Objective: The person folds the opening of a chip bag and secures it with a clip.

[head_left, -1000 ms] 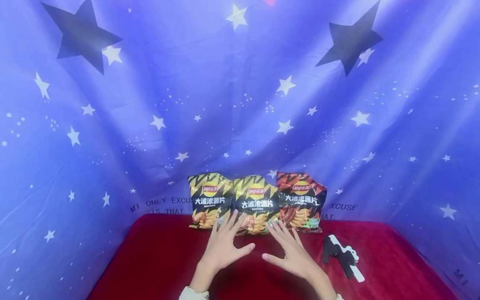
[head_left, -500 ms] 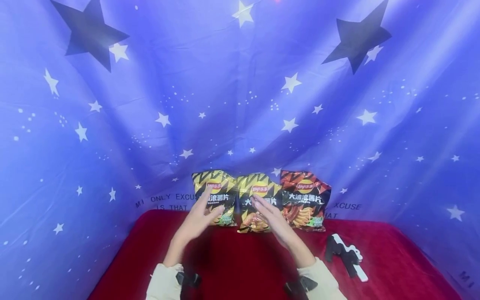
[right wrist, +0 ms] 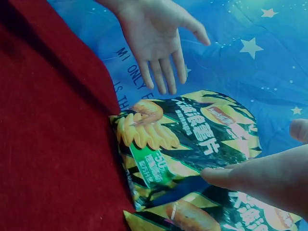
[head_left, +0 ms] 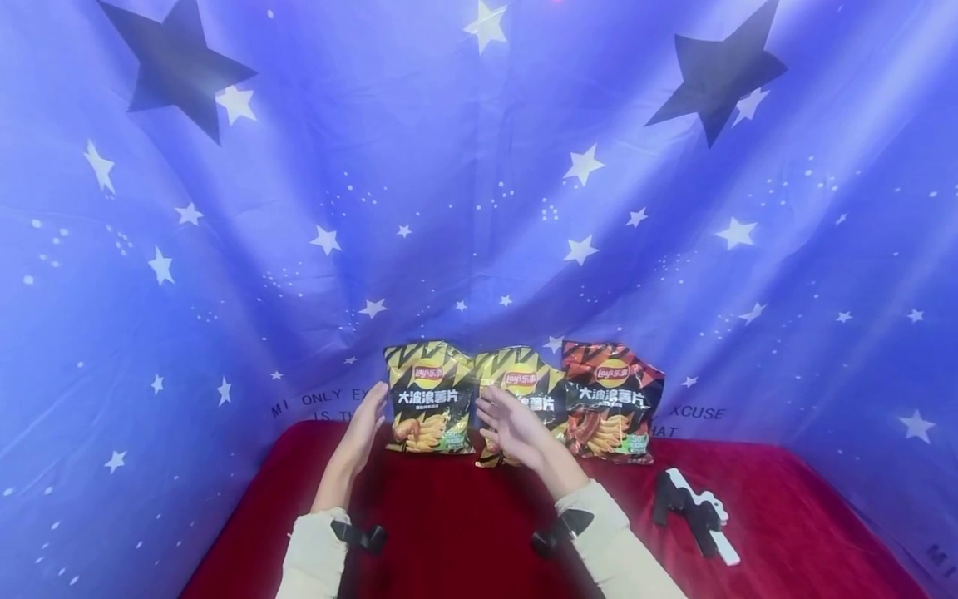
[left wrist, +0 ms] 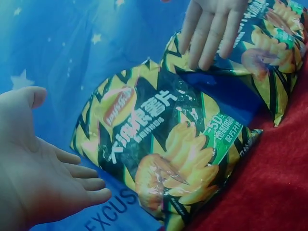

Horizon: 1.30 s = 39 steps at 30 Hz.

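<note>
Three chip bags stand in a row at the back of the red table. The left yellow-and-black chip bag (head_left: 430, 408) has my left hand (head_left: 365, 424) at its left side, fingers straight and palm turned inward. My right hand (head_left: 516, 428) is on the bag's other side, fingers extended, overlapping the middle yellow-and-black chip bag (head_left: 524, 378) in the head view. In the left wrist view the left hand (left wrist: 43, 178) is apart from the left bag (left wrist: 163, 139), thumb raised. The right wrist view has the right hand (right wrist: 264, 173) over the gap between the two yellow bags. Neither hand grips anything.
The red-and-black chip bag (head_left: 612, 399) stands at the right end of the row. A black-and-white object (head_left: 696, 516) lies on the red cloth (head_left: 449, 532) at right. Behind hangs a blue star-patterned curtain (head_left: 419, 166).
Both hands have moved left, from in front of the middle of the row to either side of the left bag. Their spread fingers have drawn closer together. The head view has shifted slightly.
</note>
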Motion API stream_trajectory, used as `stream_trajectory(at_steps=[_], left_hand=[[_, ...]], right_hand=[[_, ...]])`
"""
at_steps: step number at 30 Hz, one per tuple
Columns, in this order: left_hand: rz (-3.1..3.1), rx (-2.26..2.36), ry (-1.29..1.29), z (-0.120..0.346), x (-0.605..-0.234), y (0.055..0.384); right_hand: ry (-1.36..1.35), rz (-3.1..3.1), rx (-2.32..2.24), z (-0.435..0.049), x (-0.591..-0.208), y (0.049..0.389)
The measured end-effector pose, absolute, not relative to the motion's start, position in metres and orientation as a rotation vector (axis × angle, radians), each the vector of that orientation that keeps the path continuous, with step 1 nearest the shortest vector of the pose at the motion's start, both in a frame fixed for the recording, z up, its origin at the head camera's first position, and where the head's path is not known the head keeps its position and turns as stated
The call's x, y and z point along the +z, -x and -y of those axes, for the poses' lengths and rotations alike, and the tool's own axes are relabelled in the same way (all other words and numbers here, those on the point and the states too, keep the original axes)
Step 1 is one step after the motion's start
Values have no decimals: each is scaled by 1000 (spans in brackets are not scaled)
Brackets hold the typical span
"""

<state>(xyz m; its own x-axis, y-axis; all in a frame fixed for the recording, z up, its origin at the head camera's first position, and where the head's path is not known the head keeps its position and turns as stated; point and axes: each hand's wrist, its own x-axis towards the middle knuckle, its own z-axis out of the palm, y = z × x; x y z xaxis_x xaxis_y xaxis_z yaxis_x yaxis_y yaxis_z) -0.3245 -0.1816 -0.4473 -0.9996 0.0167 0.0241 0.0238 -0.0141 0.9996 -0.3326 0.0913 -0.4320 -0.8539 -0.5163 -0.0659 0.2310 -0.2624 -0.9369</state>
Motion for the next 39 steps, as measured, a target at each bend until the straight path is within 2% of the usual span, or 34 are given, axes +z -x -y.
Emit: stream_trajectory(at_steps=[22, 31, 39], left_hand=[[2100, -2408, -119, 186, -466, 338], [2124, -2262, -291, 181, -461, 343], [2151, -2073, -325, 183, -461, 345]], right_hand=[[73, -1484, -2185, -57, -447, 342], [78, -1554, -2192, -53, -446, 345], [108, -1720, -2157, -49, -443, 346]])
